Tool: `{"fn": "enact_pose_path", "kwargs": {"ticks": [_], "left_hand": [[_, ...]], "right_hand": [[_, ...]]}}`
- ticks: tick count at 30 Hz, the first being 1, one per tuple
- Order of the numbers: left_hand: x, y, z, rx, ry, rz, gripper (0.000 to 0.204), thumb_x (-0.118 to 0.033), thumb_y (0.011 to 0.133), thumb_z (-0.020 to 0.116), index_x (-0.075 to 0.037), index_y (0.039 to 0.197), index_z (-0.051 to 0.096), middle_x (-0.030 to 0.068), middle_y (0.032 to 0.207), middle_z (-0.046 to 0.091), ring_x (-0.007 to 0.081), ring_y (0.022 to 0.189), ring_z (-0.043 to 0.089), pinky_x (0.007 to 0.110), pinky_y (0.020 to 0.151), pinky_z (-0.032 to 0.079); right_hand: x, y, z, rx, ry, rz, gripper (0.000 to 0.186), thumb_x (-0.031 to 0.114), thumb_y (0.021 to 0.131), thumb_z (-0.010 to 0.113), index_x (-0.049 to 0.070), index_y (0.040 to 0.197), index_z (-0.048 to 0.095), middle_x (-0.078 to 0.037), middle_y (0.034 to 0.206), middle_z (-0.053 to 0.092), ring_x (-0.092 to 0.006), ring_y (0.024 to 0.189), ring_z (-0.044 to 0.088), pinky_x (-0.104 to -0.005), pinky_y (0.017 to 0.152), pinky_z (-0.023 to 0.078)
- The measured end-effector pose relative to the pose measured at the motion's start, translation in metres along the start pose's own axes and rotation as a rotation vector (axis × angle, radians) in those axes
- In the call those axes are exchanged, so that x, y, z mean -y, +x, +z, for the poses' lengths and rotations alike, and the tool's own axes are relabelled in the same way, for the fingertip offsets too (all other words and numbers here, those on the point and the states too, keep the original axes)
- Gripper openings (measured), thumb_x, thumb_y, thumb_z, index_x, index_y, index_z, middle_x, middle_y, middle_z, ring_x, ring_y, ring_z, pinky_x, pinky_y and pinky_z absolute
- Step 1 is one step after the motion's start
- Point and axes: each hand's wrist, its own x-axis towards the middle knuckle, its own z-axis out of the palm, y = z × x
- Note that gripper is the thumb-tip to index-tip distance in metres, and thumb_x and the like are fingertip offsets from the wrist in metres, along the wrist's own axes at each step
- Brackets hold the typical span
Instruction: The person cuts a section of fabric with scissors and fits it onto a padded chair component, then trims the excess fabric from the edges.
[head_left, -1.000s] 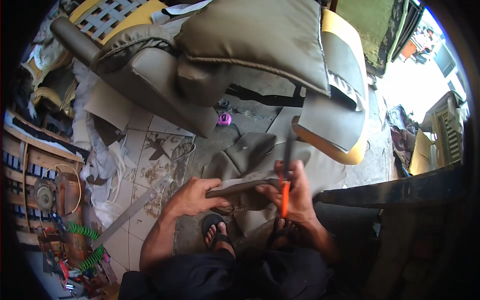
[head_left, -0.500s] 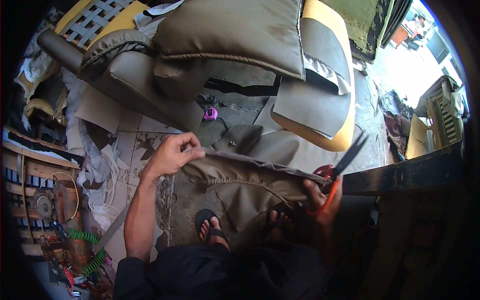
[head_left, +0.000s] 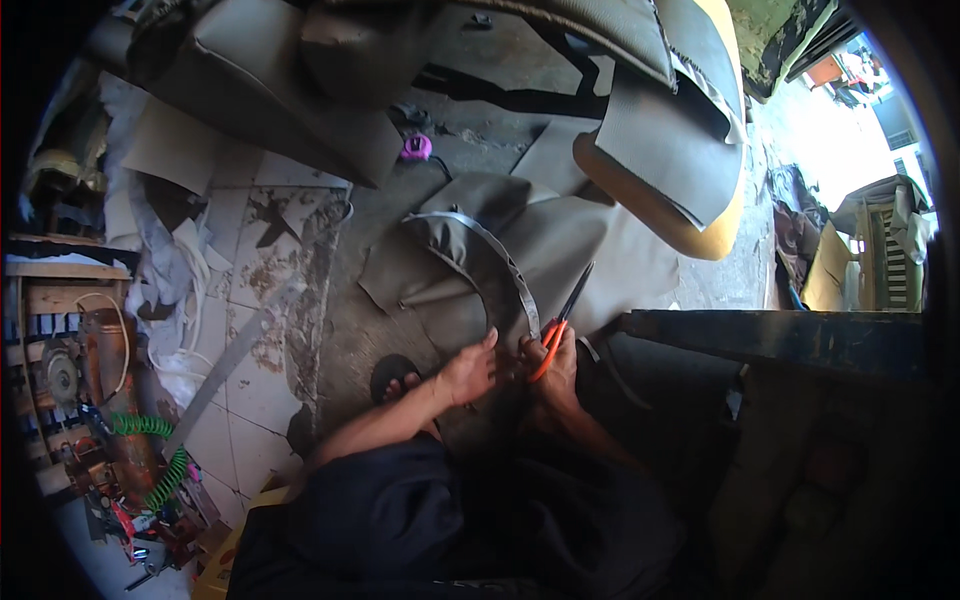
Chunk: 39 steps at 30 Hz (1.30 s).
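Note:
My right hand (head_left: 558,372) is closed around the orange handles of a pair of scissors (head_left: 552,346), whose dark blades point up and away. The same hand is at the near end of a pale edge strip (head_left: 512,268) on a brown leather-like cover (head_left: 450,240). From there the strip curves away to the left over the cover, which droops toward the floor. Just left of the scissors is my left hand (head_left: 470,372), fingers stretched out and nothing visible in it. Shadow hides part of the right fingers.
Ahead stands a brown sofa (head_left: 270,90), with a yellow foam-edged armrest (head_left: 665,225) at the right. A pink tape measure (head_left: 416,148) lies on the floor. A dark beam (head_left: 770,335) juts in from the right. An orange-brown cylinder (head_left: 112,370) and green coiled hose (head_left: 140,425) are at the left.
My left hand has let go of the strip's far end and come down toward my right hand. The cover, earlier stretched between both hands, now droops. My right hand has moved left with the scissors.

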Motion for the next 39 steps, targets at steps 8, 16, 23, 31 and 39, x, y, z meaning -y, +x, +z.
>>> {"fn": "enact_pose_path", "kwargs": {"ticks": [8, 16, 23, 31, 39], "left_hand": [[-0.008, 0.055, 0.054, 0.015, -0.073, 0.227, 0.004, -0.008, 0.089, 0.067, -0.008, 0.093, 0.068, 0.0097, 0.096, 0.072, 0.0256, 0.097, 0.069, 0.04, 0.088, 0.056], [-0.001, 0.062, 0.044, -0.073, -0.184, 0.207, 0.005, -0.011, 0.09, 0.07, -0.01, 0.094, 0.068, 0.0064, 0.093, 0.071, 0.0227, 0.091, 0.069, 0.041, 0.085, 0.057], [0.003, 0.05, 0.042, -0.214, -0.031, 0.283, 0.023, -0.007, 0.086, 0.075, -0.013, 0.102, 0.06, 0.0022, 0.093, 0.066, 0.0222, 0.087, 0.067, 0.04, 0.079, 0.057], [0.011, 0.047, 0.039, -0.192, 0.002, 0.297, 0.029, -0.007, 0.085, 0.076, -0.016, 0.105, 0.058, 0.0012, 0.095, 0.066, 0.0217, 0.085, 0.067, 0.038, 0.078, 0.055], [0.011, 0.047, 0.036, -0.174, 0.025, 0.311, 0.027, -0.007, 0.085, 0.075, -0.014, 0.106, 0.06, 0.0007, 0.096, 0.066, 0.0192, 0.084, 0.066, 0.037, 0.077, 0.055]], "right_hand": [[-0.013, -0.034, -0.059, -0.014, 0.056, 0.126, 0.042, 0.029, 0.091, 0.073, 0.001, 0.112, 0.051, -0.01, 0.095, 0.065, -0.0139, 0.075, 0.065, -0.0265, 0.062, 0.053], [-0.019, -0.067, -0.086, 0.029, -0.488, 0.07, 0.046, 0.041, 0.09, 0.072, 0.002, 0.11, 0.061, -0.011, 0.097, 0.069, -0.0184, 0.093, 0.063, -0.0337, 0.084, 0.048], [0.0, -0.043, -0.075, 0.094, -0.437, 0.163, 0.046, 0.043, 0.089, 0.072, 0.002, 0.109, 0.063, -0.012, 0.099, 0.07, -0.0183, 0.096, 0.063, -0.0344, 0.087, 0.048], [-0.001, -0.038, -0.073, 0.135, -0.521, 0.186, 0.048, 0.045, 0.091, 0.07, 0.003, 0.112, 0.064, -0.013, 0.103, 0.07, -0.0193, 0.101, 0.064, -0.0341, 0.091, 0.048], [0.005, -0.04, -0.067, 0.136, -0.488, 0.207, 0.048, 0.045, 0.091, 0.07, 0.003, 0.111, 0.064, -0.01, 0.1, 0.069, -0.0175, 0.097, 0.064, -0.0336, 0.087, 0.049]]}}
